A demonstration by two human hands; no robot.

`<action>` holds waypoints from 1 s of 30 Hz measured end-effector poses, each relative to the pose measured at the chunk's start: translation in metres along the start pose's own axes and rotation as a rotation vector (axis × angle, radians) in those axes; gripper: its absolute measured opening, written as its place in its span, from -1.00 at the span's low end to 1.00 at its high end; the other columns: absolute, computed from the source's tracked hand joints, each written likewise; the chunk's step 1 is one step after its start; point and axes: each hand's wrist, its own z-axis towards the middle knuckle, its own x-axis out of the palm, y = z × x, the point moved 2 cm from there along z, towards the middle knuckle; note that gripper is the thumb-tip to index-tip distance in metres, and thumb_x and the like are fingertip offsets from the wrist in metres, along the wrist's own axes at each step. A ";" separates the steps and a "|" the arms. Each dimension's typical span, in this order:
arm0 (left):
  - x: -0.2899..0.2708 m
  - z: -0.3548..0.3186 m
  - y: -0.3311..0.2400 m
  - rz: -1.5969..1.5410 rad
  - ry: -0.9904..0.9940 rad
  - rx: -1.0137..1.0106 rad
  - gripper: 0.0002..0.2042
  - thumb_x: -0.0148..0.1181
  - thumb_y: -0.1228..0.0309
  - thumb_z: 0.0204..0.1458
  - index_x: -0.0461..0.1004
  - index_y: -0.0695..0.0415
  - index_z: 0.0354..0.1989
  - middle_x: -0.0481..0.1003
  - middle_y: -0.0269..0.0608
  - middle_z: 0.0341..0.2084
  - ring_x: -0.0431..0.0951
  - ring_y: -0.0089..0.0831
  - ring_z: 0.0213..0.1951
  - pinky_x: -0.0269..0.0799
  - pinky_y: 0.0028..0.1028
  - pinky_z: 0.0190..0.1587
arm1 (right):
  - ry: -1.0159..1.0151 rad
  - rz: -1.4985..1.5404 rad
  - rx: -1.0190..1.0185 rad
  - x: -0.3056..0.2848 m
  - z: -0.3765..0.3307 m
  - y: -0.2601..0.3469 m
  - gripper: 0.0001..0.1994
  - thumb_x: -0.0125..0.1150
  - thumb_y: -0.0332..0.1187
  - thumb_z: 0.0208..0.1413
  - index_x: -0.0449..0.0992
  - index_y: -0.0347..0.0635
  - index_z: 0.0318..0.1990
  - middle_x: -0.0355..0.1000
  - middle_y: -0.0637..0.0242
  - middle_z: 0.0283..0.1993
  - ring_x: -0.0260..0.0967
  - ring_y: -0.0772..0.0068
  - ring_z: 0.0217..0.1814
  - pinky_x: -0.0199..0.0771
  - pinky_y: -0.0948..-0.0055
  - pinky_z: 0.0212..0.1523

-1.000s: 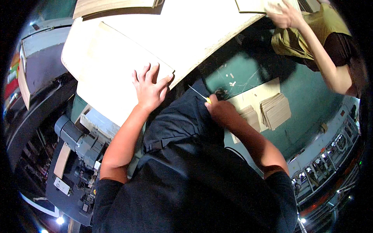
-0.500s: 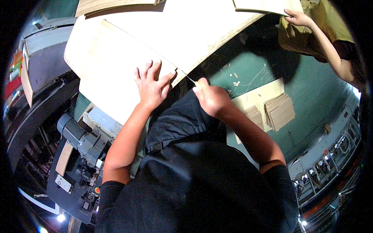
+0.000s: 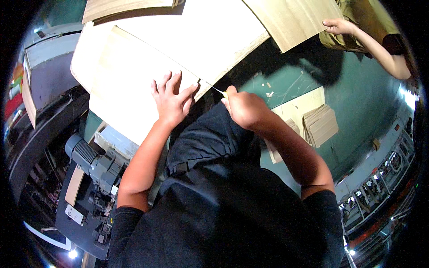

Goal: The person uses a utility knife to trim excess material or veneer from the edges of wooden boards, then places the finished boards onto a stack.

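My left hand (image 3: 171, 102) lies with its fingers spread on a pale thin wood sheet (image 3: 129, 76), which rests on a brightly lit table (image 3: 223, 31). Closed around a slim tool (image 3: 216, 89) is my right hand (image 3: 246, 109), just off the table's near edge. The tool has a thin, light shaft and a bit of yellow handle showing; its exact kind is unclear. The shaft reaches over the table edge, close to my left thumb. Most of the handle is hidden in my fist.
At upper right a co-worker's hand (image 3: 338, 26) holds a wood sheet (image 3: 297, 22) over the table's edge. More sheets (image 3: 129, 6) lie at the far left. Stacked wood pieces (image 3: 320, 125) sit on a board over the green floor. A motor (image 3: 82, 149) stands at left.
The co-worker's wood sheet has come left and nearer, so more of it shows. My left hand stays on the sheet, and my right hand still grips the tool with its wrist turned slightly.
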 end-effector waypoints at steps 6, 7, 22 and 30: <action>0.001 -0.002 0.001 -0.014 0.002 0.003 -0.53 0.49 0.24 -0.05 0.68 -0.56 0.09 0.39 -0.16 0.40 0.23 0.07 0.48 -0.14 0.49 0.45 | -0.011 0.038 0.039 -0.030 -0.022 -0.012 -0.72 0.14 -0.18 0.46 0.35 -0.25 -0.11 0.53 -0.21 -0.41 0.58 -0.38 -0.27 0.52 -0.19 -0.29; 0.001 -0.002 0.001 -0.019 -0.002 0.001 -0.52 0.49 0.25 -0.05 0.68 -0.56 0.09 0.39 -0.16 0.40 0.24 0.07 0.48 -0.14 0.49 0.45 | -0.045 0.074 0.053 -0.032 -0.022 -0.011 -0.72 0.15 -0.19 0.45 0.35 -0.25 -0.09 0.54 -0.21 -0.40 0.58 -0.37 -0.26 0.52 -0.17 -0.29; -0.029 -0.007 0.016 -0.296 -0.003 -0.024 -0.66 0.31 0.38 0.11 0.69 -0.13 0.09 0.44 -0.01 0.35 0.39 0.08 0.39 0.11 0.26 0.48 | -0.316 0.271 -0.303 0.018 0.045 0.039 -0.58 0.24 -0.43 0.29 0.42 -0.19 0.28 0.57 -0.26 -0.05 0.56 -0.39 0.03 0.59 -0.11 0.00; -0.047 -0.137 0.106 -0.189 -0.506 -0.751 -0.56 0.33 0.44 0.09 0.54 0.14 0.19 0.30 0.23 0.36 0.35 0.15 0.36 0.25 -0.03 0.44 | -0.328 0.189 -0.045 -0.003 0.001 0.014 -0.75 0.23 -0.32 0.35 0.34 -0.17 0.04 0.59 -0.15 -0.24 0.62 -0.26 -0.26 0.60 -0.01 -0.22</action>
